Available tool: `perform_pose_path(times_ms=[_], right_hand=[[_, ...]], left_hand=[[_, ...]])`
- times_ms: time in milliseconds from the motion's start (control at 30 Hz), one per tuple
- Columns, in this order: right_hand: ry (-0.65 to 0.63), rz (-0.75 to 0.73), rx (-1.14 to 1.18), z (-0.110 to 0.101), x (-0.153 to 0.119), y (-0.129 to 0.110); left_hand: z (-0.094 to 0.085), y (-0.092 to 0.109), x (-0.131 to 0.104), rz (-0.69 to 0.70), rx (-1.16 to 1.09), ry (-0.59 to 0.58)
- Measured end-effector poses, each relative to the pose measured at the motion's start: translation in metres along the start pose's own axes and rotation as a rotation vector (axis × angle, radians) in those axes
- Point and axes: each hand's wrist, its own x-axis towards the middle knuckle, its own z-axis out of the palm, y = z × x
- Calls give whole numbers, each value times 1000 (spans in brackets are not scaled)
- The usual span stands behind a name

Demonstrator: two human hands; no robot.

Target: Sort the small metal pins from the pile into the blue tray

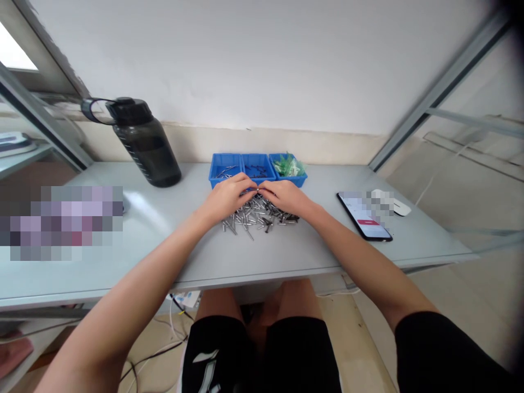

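A loose pile of silver and dark screws or rivets (249, 218) lies on the grey table. Over its back edge, my left hand (230, 195) and my right hand (285, 196) meet at the fingertips. Both hands have their fingers pinched together, around something too small to make out. Just behind them stand three joined blue bins. Silver pieces lie in the left bin (226, 159), dark ones in the middle bin (256, 160), and green and white plastic packets (289, 166) fill the right bin (302, 182).
A dark water bottle (147, 144) stands at the back left of the table (254, 262). On the right lie a phone (363, 218) and a white mouse (401, 207). A blurred-out object is at the far left. Behind the bins rises a wall.
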Motion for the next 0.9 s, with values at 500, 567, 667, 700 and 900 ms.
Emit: perform_pose_path(times_ms=[500, 567, 667, 700, 900], right_hand=[[8, -38, 53, 3, -1, 1], [7, -41, 52, 3, -1, 1], [18, -45, 60, 3, -1, 1], [22, -45, 67, 3, -1, 2], [56, -22, 79, 4, -1, 1]], left_hand=[[-3, 1, 1, -22, 55, -21], [-4, 2, 1, -22, 39, -29], [-4, 4, 1, -28, 4, -16], [-4, 5, 1, -36, -6, -10], [-3, 6, 0, -71, -45, -6]])
